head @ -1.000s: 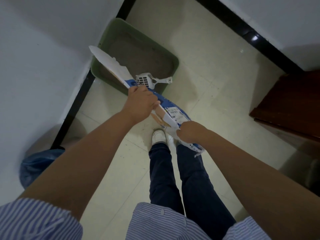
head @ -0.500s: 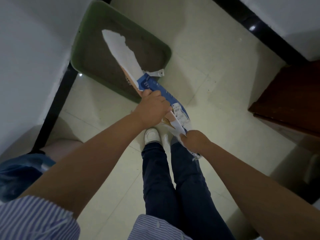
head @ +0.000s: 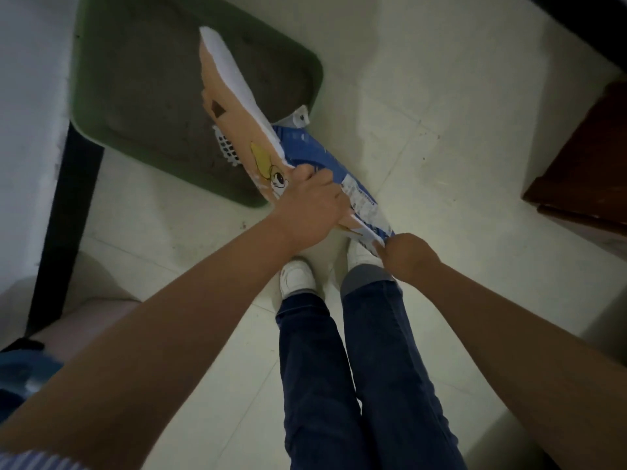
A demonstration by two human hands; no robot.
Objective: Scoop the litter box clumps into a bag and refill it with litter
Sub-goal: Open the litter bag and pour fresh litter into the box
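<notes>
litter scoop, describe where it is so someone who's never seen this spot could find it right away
Start at the green litter box on the pale tiled floor against the wall. The litter scoop lies at the box's near side, mostly hidden under the litter bag that the left hand and right hand hold over it. It is the only white slotted plastic piece, its handle end poking out beside the bag.

Striped shirt slv, dk blue jeans, wht shoes.
</notes>
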